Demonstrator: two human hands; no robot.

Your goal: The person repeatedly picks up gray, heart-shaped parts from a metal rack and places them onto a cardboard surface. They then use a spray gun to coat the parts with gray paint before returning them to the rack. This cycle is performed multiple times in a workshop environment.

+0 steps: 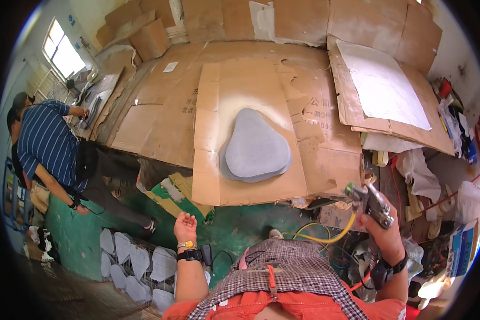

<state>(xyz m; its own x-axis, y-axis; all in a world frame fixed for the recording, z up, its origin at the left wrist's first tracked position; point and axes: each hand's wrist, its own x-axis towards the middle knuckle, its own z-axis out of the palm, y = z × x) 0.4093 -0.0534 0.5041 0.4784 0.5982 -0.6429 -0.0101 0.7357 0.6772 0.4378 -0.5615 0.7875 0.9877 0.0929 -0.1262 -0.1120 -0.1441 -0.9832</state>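
Note:
My right hand [384, 229] is wrapped round the grip of a metal spray gun [377, 207], with a yellow hose [340, 234] running from it toward the floor. The gun is held off the right front corner of the table. On a cardboard sheet [208, 154] in the middle lies a grey rounded-triangle pad [256, 141]; a second grey edge shows under it, like another layer. Pale overspray marks the cardboard round the pad. Short of the table's front edge, my left hand [185, 228] is palm up with loosely bent fingers, holding nothing.
Cardboard [160, 128] covers the table and the wall behind. A white sheet [381, 80] lies on a raised board at right. Several grey pads [140, 263] rest on a wire rack at lower left. Another person [53, 141] in a striped shirt stands at left. Hoses trail across the floor.

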